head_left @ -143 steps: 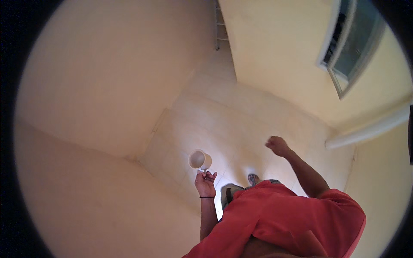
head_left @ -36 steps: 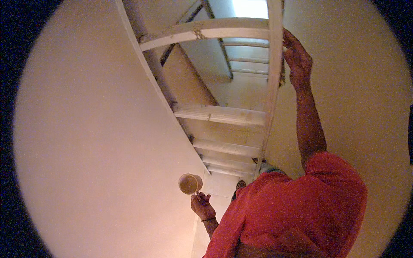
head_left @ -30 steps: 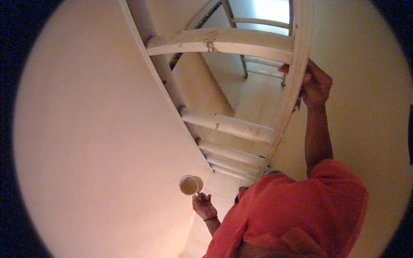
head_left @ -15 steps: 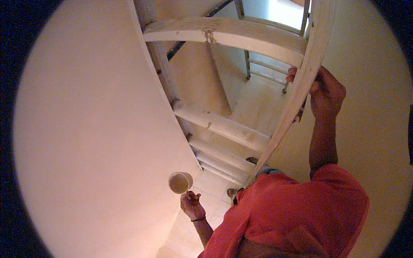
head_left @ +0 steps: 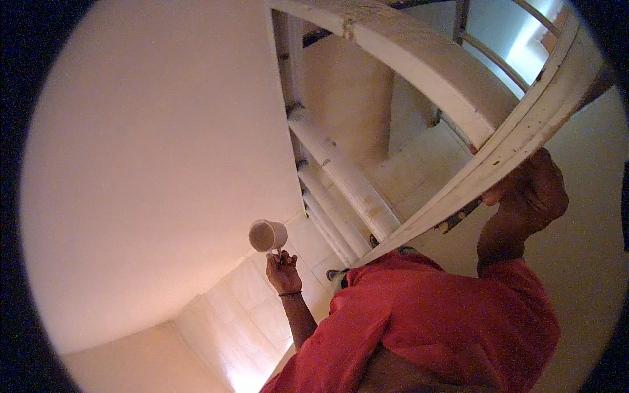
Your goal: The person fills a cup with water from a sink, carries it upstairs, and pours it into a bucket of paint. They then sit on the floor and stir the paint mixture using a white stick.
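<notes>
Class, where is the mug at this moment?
The mug is left of centre in the head view, held in the left hand, to the left of the ladder.

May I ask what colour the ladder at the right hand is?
The ladder is off-white with brownish marks, clearest in the head view.

Left grip [head_left: 284, 275] low, fingers curled; right grip [head_left: 538, 188] higher, bent.

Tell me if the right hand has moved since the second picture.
Yes: judged against the ladder's right rail, the right hand has closed inward, from alongside its outer edge to curled around it.
</notes>
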Motion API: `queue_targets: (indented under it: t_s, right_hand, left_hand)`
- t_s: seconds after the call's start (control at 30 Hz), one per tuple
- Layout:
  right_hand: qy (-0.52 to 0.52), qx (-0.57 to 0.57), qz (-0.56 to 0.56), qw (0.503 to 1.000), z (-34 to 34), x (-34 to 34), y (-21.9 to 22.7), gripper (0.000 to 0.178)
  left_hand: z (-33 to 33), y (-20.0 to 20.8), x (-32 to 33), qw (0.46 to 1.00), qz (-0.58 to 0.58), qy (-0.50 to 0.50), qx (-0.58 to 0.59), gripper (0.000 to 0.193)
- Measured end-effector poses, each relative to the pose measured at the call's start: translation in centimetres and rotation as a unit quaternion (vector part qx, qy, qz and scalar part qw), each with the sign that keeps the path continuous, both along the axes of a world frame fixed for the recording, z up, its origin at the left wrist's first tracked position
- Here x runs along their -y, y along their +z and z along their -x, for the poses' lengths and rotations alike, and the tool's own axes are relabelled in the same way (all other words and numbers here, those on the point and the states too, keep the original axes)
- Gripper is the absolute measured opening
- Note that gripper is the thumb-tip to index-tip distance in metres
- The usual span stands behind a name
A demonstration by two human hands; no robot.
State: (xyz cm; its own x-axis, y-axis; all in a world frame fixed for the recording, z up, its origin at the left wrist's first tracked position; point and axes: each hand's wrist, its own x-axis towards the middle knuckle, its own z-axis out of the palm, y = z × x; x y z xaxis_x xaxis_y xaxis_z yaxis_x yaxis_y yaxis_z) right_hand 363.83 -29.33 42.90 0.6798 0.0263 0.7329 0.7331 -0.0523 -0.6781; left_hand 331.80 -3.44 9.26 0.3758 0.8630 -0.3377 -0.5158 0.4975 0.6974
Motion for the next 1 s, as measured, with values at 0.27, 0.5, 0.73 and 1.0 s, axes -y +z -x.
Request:
queue_targets:
  t_s: [0.27, 0.5, 0.73, 1.0]
  right_hand:
    - [-0.011, 0.089, 0.136, 0.987, -5.5, -0.2, -2.6, 0.038]
    - [0.028, 0.108, 0.178, 0.978, -9.0, 1.3, -1.8, 0.049]
    - [0.208, 0.168, 0.001, 0.964, -9.3, 3.4, 1.5, 0.058]
    - [0.296, 0.225, 0.015, 0.928, -8.7, 2.3, 2.8, 0.056]
  left_hand:
    - [-1.3, -0.5, -2.1, 0.994, -0.025, 0.073, -0.074, 0.031]
    - [0.4, 0.3, -0.4, 0.986, -0.079, 0.086, -0.117, 0.023]
    - [-0.5, 2.0, 4.2, 0.984, -0.014, 0.154, -0.082, 0.026]
    - [-3.5, 1.6, 7.6, 0.971, -0.015, 0.229, -0.072, 0.030]
